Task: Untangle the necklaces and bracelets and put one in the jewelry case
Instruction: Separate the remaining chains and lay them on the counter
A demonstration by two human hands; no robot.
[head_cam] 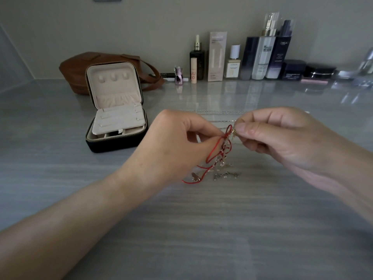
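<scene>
Just above the counter [201,229], a little in front of the person, the tangle [221,158] hangs between the two hands, its lower end trailing onto the surface. The left hand [177,142] pinches the red cord [212,153] between thumb and forefinger. The right hand [282,136] pinches a small gold piece [234,131] at the top of the knot, its other fingers curled under. It all looks featherlight and limp (no stiffness in it at all), so I'd judge it will sag and swing wherever it isn't held. The cord seems soft and grippy enough to tug. The fine metal chains wound through it look slippery and easy to kink or snap, so it is better to take them near a clasp or charm and tease loops open than to pull hard. Thin silver chains [222,112] lie stretched out on the counter beyond the hands. The jewelry case [113,145] stands open well to the left, lid up; I can't make out any jewelry in it.
</scene>
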